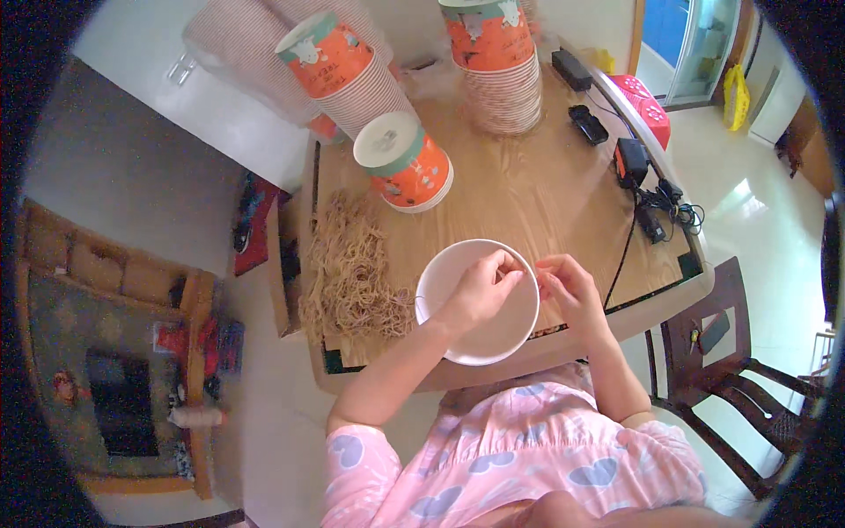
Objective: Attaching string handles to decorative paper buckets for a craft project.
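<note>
A white round paper bucket point(462, 339), its mouth turned up toward me, is at the table's near edge. My left hand point(488, 283) reaches inside it, fingers curled and pinched against the inner wall by the right rim. Just outside that rim is my right hand point(570, 289), thumb and fingertips drawn together next to the left fingers. Whatever is between the fingertips of either hand is too small to make out. A heap of tan twine point(352, 273) lies left of the bucket, and a thin strand shows at the bucket's left rim.
Upside-down orange-and-green paper buckets point(414, 176) stand beyond the twine. Taller stacks, one leaning point(343, 75) and one upright point(500, 88), rise behind them. Black adapters and cables point(647, 194) lie along the table's right side. A dark wooden chair point(717, 352) stands at right.
</note>
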